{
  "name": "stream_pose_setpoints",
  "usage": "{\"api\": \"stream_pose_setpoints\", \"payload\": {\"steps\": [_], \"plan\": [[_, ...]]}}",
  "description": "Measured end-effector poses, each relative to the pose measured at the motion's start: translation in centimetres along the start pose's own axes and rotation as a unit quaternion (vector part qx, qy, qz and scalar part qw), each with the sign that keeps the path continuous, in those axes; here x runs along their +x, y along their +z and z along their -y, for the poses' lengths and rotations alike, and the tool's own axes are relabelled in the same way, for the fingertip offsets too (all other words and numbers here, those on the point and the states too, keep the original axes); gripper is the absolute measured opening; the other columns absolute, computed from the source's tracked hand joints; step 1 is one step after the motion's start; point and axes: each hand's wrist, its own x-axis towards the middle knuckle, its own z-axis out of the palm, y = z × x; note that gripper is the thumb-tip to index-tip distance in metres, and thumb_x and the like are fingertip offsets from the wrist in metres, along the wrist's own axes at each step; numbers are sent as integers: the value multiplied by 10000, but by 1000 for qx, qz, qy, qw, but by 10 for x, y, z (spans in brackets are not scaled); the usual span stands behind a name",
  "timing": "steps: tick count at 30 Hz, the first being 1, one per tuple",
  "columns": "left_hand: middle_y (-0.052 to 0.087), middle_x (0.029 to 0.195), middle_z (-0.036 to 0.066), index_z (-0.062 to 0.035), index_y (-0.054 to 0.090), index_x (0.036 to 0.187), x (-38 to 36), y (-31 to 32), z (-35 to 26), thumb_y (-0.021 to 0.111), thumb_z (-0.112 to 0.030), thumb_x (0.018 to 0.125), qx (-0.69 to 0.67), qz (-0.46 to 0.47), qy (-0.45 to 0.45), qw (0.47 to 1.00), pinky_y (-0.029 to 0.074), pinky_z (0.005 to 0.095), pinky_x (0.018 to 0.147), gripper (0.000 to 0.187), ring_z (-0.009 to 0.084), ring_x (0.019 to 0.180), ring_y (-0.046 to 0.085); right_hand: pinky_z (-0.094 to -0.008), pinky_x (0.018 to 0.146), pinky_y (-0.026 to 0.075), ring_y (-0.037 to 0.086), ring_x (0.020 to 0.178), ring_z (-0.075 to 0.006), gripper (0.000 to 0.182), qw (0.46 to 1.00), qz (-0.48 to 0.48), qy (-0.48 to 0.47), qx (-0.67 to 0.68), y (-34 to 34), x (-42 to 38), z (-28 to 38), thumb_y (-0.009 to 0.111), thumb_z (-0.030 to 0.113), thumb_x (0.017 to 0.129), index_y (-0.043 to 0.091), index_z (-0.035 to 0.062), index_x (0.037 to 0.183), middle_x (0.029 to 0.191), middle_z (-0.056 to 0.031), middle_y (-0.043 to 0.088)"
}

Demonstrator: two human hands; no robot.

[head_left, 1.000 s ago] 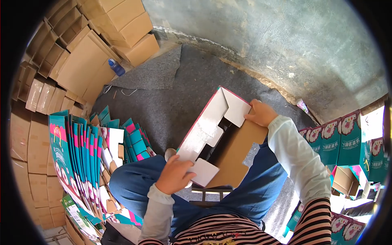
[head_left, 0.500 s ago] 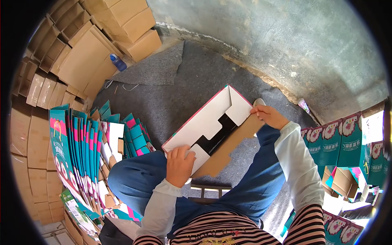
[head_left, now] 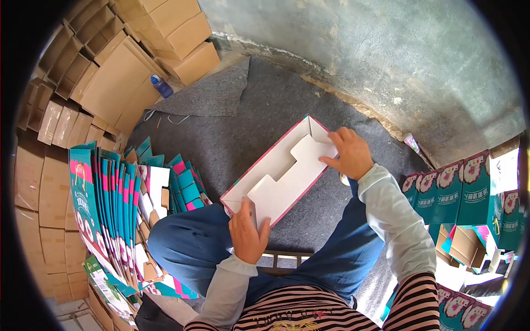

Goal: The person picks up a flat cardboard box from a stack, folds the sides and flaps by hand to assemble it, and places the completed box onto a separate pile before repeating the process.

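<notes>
A white carton with a pink edge (head_left: 279,174) rests across my knees, its bottom flaps folded flat and interlocked. My left hand (head_left: 248,234) grips the near end of the carton, thumb pressed on the white flap. My right hand (head_left: 346,154) lies flat on the far end flap, fingers spread and pushing down on it. Both arms wear pale sleeves over a striped top.
A row of flat teal and pink cartons (head_left: 110,198) stands on edge at my left. Brown cardboard boxes (head_left: 116,71) pile up at the back left, with a blue bottle (head_left: 162,86) beside them. Assembled teal cartons (head_left: 469,193) stand at the right. Grey carpet (head_left: 232,127) covers the floor ahead.
The brown flap has been folded in and the white flaps closed over it. The carton has tipped flatter. My right hand moved from the edge onto the far flap.
</notes>
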Motion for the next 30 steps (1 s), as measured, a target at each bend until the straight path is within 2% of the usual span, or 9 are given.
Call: {"api": "stream_pose_setpoints", "payload": {"steps": [1, 3, 6, 7, 10, 13, 16, 30], "plan": [[487, 1266, 205, 15, 383, 1347, -3, 8, 3, 694, -310, 800, -4, -34, -19, 999, 349, 464, 923, 708, 361, 1098, 484, -422, 855, 452, 524, 1115, -329, 610, 997, -19, -76, -3, 5, 1, 1, 710, 332, 722, 522, 76, 1243, 1223, -161, 533], [442, 1324, 215, 4, 391, 1354, 2, 5, -7, 707, -344, 787, 43, -25, 17, 999, 335, 481, 946, 737, 377, 1139, 460, -450, 945, 411, 447, 1225, -338, 657, 973, -56, -224, -8, 10, 4, 6, 694, 271, 707, 476, 98, 1302, 1358, -164, 439], [403, 1376, 225, -2, 414, 1347, 9, 3, -12, 729, -371, 761, 93, 24, 83, 992, 314, 503, 974, 761, 405, 1205, 410, -471, 1038, 335, 391, 1279, -351, 699, 967, 16, -251, 34, 9, -4, 17, 667, 207, 699, 434, 123, 1353, 1414, -162, 389], [395, 1387, 227, -3, 423, 1342, 9, 3, -13, 737, -376, 751, 106, 47, 107, 988, 307, 510, 982, 766, 415, 1228, 391, -470, 1055, 320, 352, 1314, -353, 709, 970, 42, -237, 37, 10, -4, 16, 655, 211, 704, 425, 138, 1370, 1455, -154, 345], [401, 1390, 210, -21, 455, 1325, 7, 10, -9, 730, -371, 754, 119, 63, 99, 986, 291, 534, 998, 724, 404, 1241, 389, -476, 1059, 313, 348, 1315, -355, 729, 969, 75, -232, 46, 15, -4, 12, 689, 319, 722, 424, 139, 1377, 1450, -151, 350], [420, 1380, 197, -11, 459, 1317, 10, 10, -9, 718, -356, 764, 129, 72, 109, 983, 291, 530, 1008, 701, 390, 1249, 392, -473, 1067, 303, 338, 1321, -349, 797, 970, 69, -231, 43, 19, -6, 12, 711, 471, 714, 425, 142, 1381, 1446, -149, 355], [442, 1361, 197, -1, 462, 1310, 11, 12, -6, 712, -347, 769, 124, 83, 115, 982, 293, 517, 1018, 690, 368, 1242, 409, -471, 1072, 297, 335, 1322, -345, 846, 969, 83, -234, 10, 20, -4, 15, 714, 548, 691, 433, 141, 1377, 1438, -146, 364], [508, 1271, 219, 21, 483, 1263, 17, 14, -3, 662, -329, 814, 118, 123, 132, 976, 324, 484, 1025, 597, 360, 1180, 478, -457, 1007, 357, 441, 1224, -319, 781, 960, 96, -263, 23, 33, 3, 7, 736, 521, 652, 523, 108, 1279, 1326, -105, 480]]}}
